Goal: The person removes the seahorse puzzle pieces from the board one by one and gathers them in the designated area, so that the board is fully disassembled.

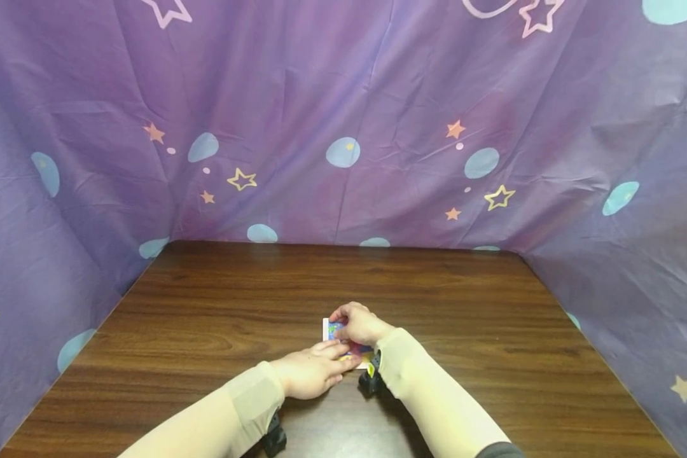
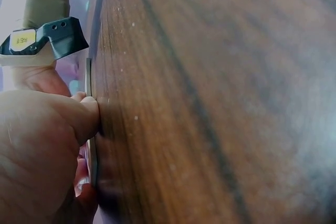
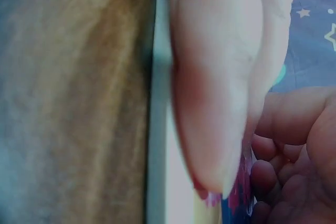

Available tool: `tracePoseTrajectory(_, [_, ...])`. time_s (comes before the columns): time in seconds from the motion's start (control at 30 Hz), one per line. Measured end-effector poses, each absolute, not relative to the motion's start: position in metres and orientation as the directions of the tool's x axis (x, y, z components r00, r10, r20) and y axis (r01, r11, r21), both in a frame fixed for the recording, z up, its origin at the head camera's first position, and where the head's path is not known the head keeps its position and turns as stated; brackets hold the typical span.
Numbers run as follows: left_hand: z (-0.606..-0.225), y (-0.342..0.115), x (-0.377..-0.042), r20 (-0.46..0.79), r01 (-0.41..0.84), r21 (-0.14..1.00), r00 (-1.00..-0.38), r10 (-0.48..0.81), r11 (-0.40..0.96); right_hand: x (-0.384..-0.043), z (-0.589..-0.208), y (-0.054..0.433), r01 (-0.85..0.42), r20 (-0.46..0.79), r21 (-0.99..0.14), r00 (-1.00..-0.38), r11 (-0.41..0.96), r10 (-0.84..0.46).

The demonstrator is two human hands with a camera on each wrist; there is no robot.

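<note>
In the head view, a person bends both hands to a small printed board [image 1: 333, 328], white-edged and bright with blue, green, red and yellow, lying flat near the middle of a dark wood-grain tabletop [image 1: 223, 305]. Hands hide much of its picture. The left hand [image 1: 313, 371] reaches in from the near left, fingers stretched out and resting across the board's near part. The right hand [image 1: 362, 326] arches over the far part, thumb and fingers bent down toward the print; whether it pinches anything cannot be told. Cream sleeves [image 1: 191, 416] cover both forearms, a black wrist camera [image 1: 371, 383] sits below the right cuff, and a purple curtain [image 1: 298, 95] patterned with stars and blue spots rises behind. From the left wrist, the board shows edge-on as a thin pale strip against the wood, a thumb at its edge, with the other wrist's black mount and its yellow label [image 2: 22, 40] above. From the right wrist, a large blurred finger touches the board's white margin beside pink and blue print, as a hand with curled fingers appears at right.
</note>
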State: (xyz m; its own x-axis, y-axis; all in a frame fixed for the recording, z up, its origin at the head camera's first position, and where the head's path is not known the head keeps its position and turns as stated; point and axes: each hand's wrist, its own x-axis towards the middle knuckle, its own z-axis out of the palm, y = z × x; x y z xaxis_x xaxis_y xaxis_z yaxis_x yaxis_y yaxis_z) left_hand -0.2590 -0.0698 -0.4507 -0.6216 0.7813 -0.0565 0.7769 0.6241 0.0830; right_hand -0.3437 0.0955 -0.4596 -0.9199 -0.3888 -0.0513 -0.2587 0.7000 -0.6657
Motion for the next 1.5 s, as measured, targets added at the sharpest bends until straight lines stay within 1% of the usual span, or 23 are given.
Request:
tracePoseTrajectory(0.1, [-0.4515,-0.0700,-0.2590,-0.051,0.779,0.093,-0.618,0.784,0.620,-0.3430,-0.4589,0.0957,-0.260,-0.046,-0.660,-0.923,0.705,-0.383])
tracePoseTrajectory(0.33, [-0.4498,-0.0701,-0.2584,-0.050,0.777,0.095,-0.621,0.782,0.622,-0.3414,-0.4537,0.0954,-0.320,-0.020,-0.584,-0.913,0.746,-0.407])
tracePoseTrajectory(0.63, [-0.4533,-0.0700,-0.2595,-0.048,0.774,0.069,-0.627,0.778,0.629,-0.3405,-0.4574,0.0947,-0.345,-0.007,-0.552,-0.908,0.759,-0.418])
tracePoseTrajectory(0.8, [-0.4542,-0.0698,-0.2596,-0.036,0.782,0.070,-0.619,0.785,0.620,-0.3445,-0.4546,0.0925,-0.336,-0.049,-0.530,-0.905,0.779,-0.423])
tracePoseTrajectory(0.93, [-0.4552,-0.0688,-0.2601,-0.033,0.782,0.062,-0.619,0.785,0.620,-0.3481,-0.4544,0.0917,-0.309,-0.070,-0.569,-0.905,0.762,-0.420])
tracePoseTrajectory(1.17, [-0.4541,-0.0683,-0.2609,-0.035,0.782,0.045,-0.620,0.783,0.621,-0.3476,-0.4530,0.0906,-0.280,-0.068,-0.648,-0.905,0.708,-0.420])
tracePoseTrajectory(1.37, [-0.4524,-0.0690,-0.2600,-0.049,0.773,0.072,-0.628,0.777,0.630,-0.3459,-0.4542,0.0902,-0.274,-0.066,-0.660,-0.906,0.699,-0.418])
tracePoseTrajectory(1.5, [-0.4529,-0.0690,-0.2596,-0.042,0.778,0.075,-0.622,0.782,0.624,-0.3464,-0.4561,0.0905,-0.274,-0.059,-0.660,-0.909,0.699,-0.412])
